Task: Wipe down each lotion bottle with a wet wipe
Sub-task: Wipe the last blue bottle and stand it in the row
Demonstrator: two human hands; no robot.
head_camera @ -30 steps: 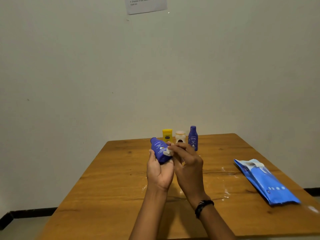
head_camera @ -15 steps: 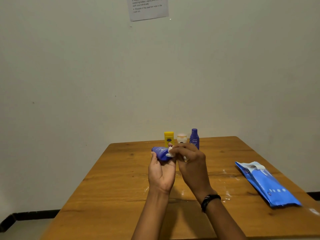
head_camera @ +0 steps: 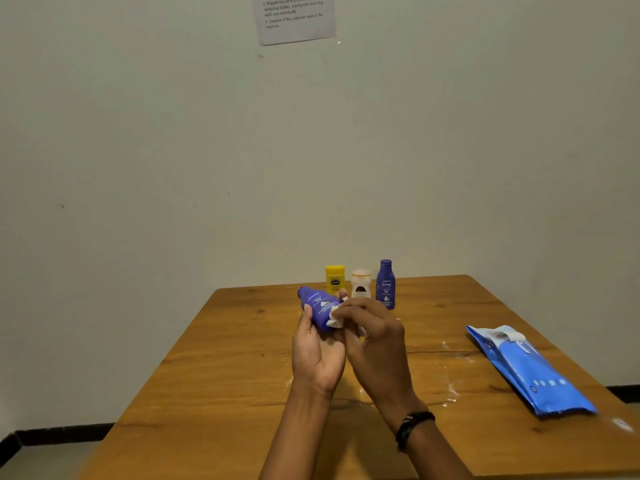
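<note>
Left hand (head_camera: 317, 355) is gripping the blue lotion bottle (head_camera: 318, 306) (tilted, cap up-left) above the worktop (head_camera: 221, 375); right hand (head_camera: 375, 344) fingers are pinching a wet wipe (head_camera: 335, 315) against it. Three bottles (head_camera: 360, 284) are standing behind.

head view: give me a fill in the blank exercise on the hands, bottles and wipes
The left hand grips a dark blue plastic lotion bottle, the right hand a white wet wipe; the black wristband is on the ____ wrist.
____ other bottles stand upright at the far edge of the wooden table.
The yellow plastic bottle is the ____-most of them.
The flat blue wipes pack lies to the person's ____.
Missing: right; three; left; right.
</note>
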